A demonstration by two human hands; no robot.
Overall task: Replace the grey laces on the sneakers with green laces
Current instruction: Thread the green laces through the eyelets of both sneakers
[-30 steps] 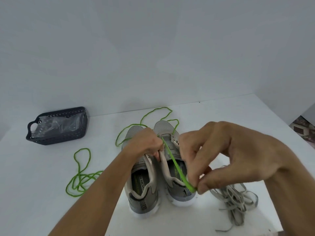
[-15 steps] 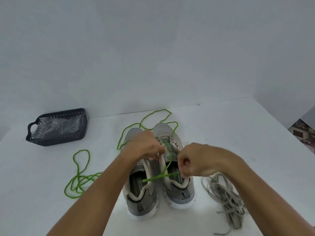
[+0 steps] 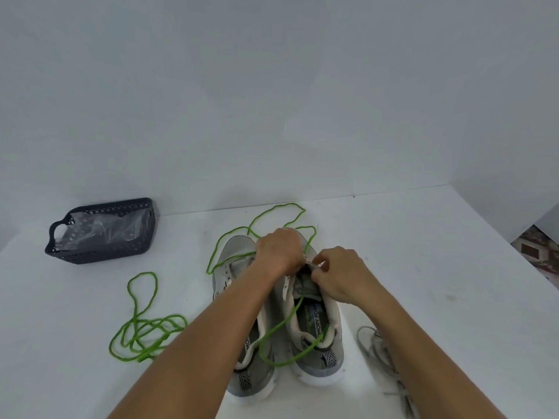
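Both hands (image 3: 279,252) (image 3: 338,273) pinching green lace (image 3: 290,316) — over sneaker (image 3: 320,343)

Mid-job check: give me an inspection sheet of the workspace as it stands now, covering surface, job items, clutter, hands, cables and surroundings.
Surface: white table, a few faint marks.
Job's things: two grey mesh sneakers side by side, heels toward the camera; one green lace runs from the right sneaker's eyelets and loops over the heels; a second green lace lies coiled to the left.
Clutter: removed grey laces in a heap at right; dark plastic basket with clear wrapping at far left.
Hands: left hand grips the right sneaker's upper; right hand pinches at its eyelets.
Cables: nothing seen.
Surroundings: plain white walls; patterned floor at right edge.
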